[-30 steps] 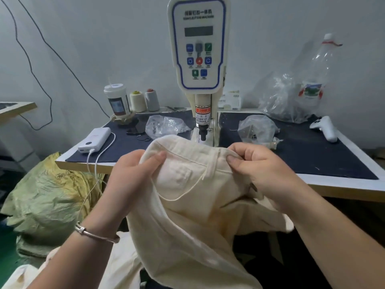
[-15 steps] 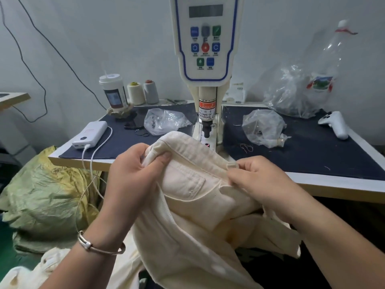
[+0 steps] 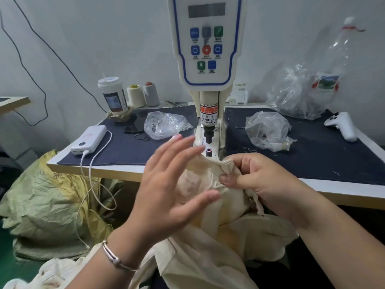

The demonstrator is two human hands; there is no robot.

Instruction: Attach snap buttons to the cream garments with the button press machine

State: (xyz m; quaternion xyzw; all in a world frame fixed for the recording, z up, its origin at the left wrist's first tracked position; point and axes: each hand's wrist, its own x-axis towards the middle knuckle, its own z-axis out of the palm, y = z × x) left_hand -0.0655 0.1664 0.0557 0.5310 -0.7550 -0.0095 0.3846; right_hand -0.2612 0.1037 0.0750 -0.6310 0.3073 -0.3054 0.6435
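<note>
The button press machine (image 3: 208,80) stands mid-desk (image 3: 333,155). The cream garment (image 3: 208,236) drapes off the near edge, its top hem just short of the lower die (image 3: 208,152). Soft, light and floppy, it is best pinched at the stiffer hem. The right hand (image 3: 262,182) pinches that hem; the left hand (image 3: 166,192) hovers with fingers spread, seemingly off the cloth.
</note>
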